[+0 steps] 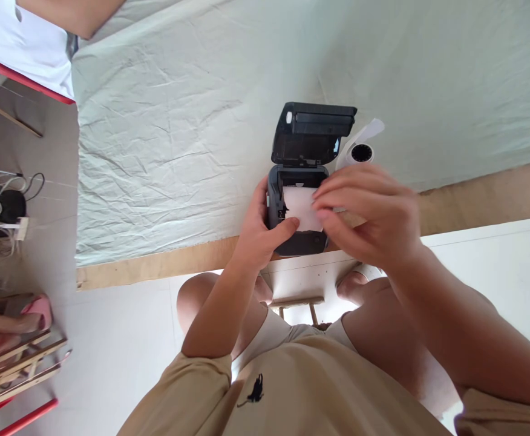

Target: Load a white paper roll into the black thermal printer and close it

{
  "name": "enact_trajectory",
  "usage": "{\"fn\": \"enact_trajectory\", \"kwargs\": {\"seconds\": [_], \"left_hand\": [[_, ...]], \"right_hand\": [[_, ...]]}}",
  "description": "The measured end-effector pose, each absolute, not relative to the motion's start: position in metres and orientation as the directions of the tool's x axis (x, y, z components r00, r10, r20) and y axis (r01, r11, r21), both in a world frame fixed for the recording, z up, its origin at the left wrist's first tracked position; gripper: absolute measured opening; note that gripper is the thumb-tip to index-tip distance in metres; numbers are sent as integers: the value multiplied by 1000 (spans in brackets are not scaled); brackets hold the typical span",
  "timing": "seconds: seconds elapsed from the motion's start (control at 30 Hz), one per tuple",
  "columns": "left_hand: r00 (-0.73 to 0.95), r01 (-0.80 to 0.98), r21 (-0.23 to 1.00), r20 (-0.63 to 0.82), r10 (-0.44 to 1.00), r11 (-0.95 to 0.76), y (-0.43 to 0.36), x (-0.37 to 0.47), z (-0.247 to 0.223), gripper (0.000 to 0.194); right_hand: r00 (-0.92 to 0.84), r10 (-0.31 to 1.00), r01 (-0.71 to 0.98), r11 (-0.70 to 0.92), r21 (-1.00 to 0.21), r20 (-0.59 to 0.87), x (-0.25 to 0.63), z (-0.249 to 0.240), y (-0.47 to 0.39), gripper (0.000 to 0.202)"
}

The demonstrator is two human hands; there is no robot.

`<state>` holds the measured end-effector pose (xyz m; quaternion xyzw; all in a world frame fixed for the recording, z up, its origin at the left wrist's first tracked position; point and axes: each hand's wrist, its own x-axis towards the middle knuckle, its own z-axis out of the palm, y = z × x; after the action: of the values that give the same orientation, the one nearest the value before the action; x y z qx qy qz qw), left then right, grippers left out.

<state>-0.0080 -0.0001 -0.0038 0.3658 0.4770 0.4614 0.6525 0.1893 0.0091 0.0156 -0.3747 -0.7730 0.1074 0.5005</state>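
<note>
A small black printer stands near the front edge of the cloth-covered table, its lid raised. White paper lies across its opening. My left hand grips the printer's left side, with the thumb on the paper's lower left corner. At the paper's right edge, the fingers of my right hand are pinched together; whether they hold the paper is blurred. Just behind that hand is a white paper roll with a black core and a loose strip.
Pale green wrinkled cloth covers the table, above a wooden edge. Cables and a black round object are on the floor at the left. Another person's pink shoe shows at lower left, beside a wooden rack.
</note>
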Motion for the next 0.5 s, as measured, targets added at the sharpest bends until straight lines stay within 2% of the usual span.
{"fn": "enact_trajectory", "kwargs": {"seconds": [0.07,0.17,0.23,0.4,0.5], "left_hand": [[139,-247,918,-284,949,311,0,-9,-4,82],[153,-259,918,-270,951,302,0,-9,-4,86],[142,-263,917,-269,953,299,0,-9,-4,84],[124,-230,928,-271,954,294,-1,-11,-8,84],[142,-285,918,-245,959,277,-2,-12,-9,87]], "right_hand": [[-97,695,535,640,-551,713,193,21,11,19],[-47,801,632,487,-603,597,197,27,12,41],[-30,834,607,453,-653,550,196,27,10,49],[69,791,447,520,-728,607,190,16,1,15],[31,881,404,421,-812,472,186,4,-2,28]]}}
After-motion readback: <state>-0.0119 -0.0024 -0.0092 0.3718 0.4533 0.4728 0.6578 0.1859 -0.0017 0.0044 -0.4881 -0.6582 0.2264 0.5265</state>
